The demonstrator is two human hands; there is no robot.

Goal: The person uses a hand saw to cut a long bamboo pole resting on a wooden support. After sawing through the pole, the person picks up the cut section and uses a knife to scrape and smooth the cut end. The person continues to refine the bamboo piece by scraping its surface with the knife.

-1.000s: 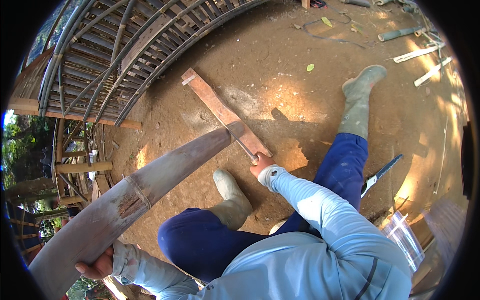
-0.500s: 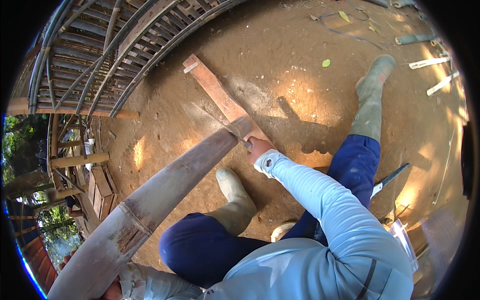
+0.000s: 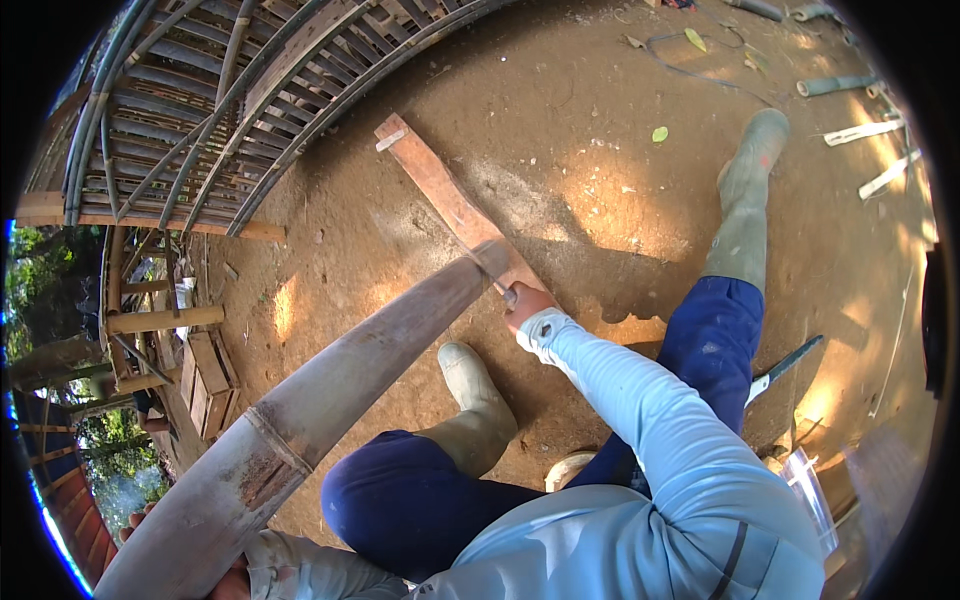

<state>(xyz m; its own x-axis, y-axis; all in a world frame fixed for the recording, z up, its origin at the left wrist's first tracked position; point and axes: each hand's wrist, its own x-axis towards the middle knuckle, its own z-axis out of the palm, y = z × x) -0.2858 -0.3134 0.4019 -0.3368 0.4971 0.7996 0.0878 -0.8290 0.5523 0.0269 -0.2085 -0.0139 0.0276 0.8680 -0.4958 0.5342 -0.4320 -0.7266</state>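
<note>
Bamboo (image 3: 335, 375) over plank (image 3: 434, 182) edge, hand (image 3: 528, 303) beside, ground (image 3: 590, 90) around

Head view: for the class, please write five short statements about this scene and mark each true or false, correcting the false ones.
1. The left hand holds the near part of the bamboo. True.
2. The right hand grips a leaf. False: the right hand grips a handle.
3. The bamboo's far end overlaps the plank in this view. True.
4. The right boot is red. False: the right boot is mostly greenish.
5. A slatted rack stands at upper left. True.
</note>
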